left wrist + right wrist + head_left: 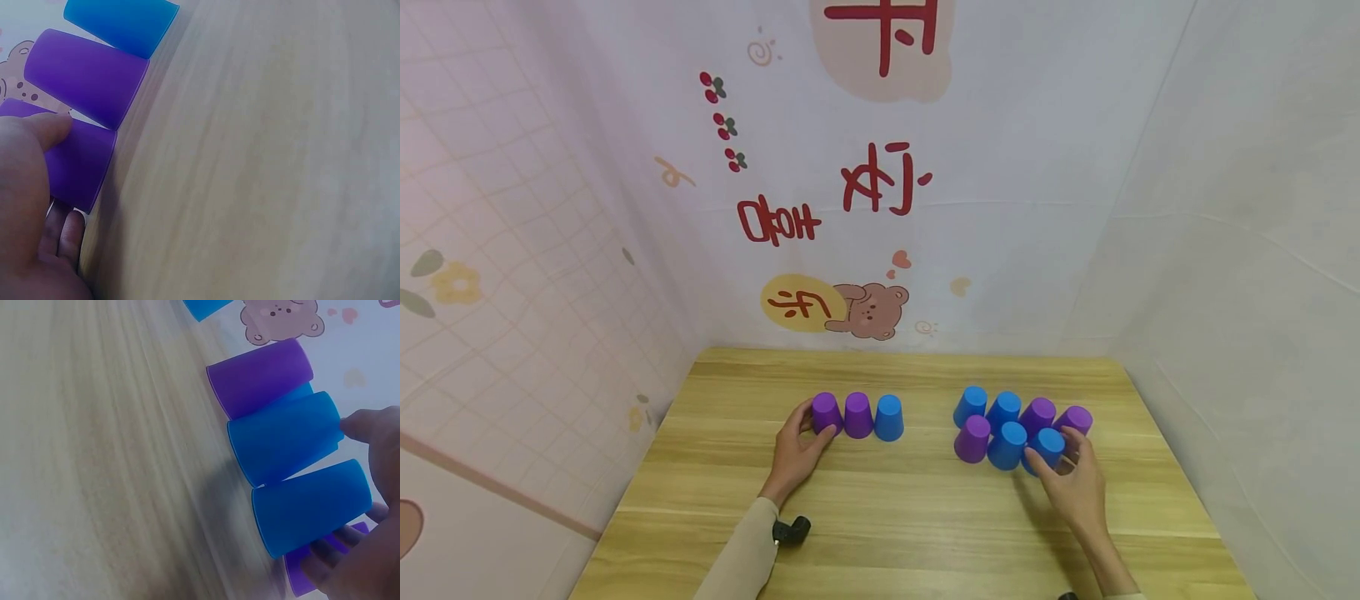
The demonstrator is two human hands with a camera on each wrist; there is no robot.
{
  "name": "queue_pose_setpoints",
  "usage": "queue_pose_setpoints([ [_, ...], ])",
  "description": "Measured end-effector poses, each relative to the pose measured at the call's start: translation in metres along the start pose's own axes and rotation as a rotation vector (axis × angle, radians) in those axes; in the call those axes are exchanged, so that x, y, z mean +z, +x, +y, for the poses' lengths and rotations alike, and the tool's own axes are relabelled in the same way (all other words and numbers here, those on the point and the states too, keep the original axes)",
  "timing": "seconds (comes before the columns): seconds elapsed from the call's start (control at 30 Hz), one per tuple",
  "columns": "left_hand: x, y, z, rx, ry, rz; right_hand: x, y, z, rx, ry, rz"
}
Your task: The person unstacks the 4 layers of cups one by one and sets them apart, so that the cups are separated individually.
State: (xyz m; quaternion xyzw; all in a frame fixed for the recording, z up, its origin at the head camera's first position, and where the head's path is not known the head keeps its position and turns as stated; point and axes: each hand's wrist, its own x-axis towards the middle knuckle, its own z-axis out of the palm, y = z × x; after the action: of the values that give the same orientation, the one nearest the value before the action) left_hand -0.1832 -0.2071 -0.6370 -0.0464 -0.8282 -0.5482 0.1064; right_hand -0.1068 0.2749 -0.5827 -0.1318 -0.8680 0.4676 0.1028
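My left hand (797, 454) holds the leftmost purple cup (826, 410), thumb on its near side and fingers round its far side. The cup is upside down, in a row with another purple cup (858, 415) and a blue cup (889, 418). On the right, my right hand (1077, 483) spans the right-hand blue cup (1047, 447) of a front row, thumb at its left and fingers curled round its right. Beside it in that row are a blue cup (284, 440) and a purple cup (261, 378). The right thumb tip overlaps the neighbouring blue cup's top in the right wrist view.
Behind the front row stand more upturned cups: two blue, including one blue cup (975, 404), and two purple, including one purple cup (1077, 418). All are on the wooden table (887, 533). A printed white cloth (1015, 250) hangs behind and along the sides.
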Motion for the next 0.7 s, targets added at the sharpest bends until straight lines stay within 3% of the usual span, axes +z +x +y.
queue_pose_setpoints([
  [0.37,0.0,0.0,-0.001,-0.004,0.006,-0.002,-0.004,-0.001,-0.014,-0.037,0.064,0.018],
  [0.7,-0.001,-0.001,0.002,-0.001,0.008,-0.008,-0.011,-0.002,-0.038,-0.11,0.056,0.061],
])
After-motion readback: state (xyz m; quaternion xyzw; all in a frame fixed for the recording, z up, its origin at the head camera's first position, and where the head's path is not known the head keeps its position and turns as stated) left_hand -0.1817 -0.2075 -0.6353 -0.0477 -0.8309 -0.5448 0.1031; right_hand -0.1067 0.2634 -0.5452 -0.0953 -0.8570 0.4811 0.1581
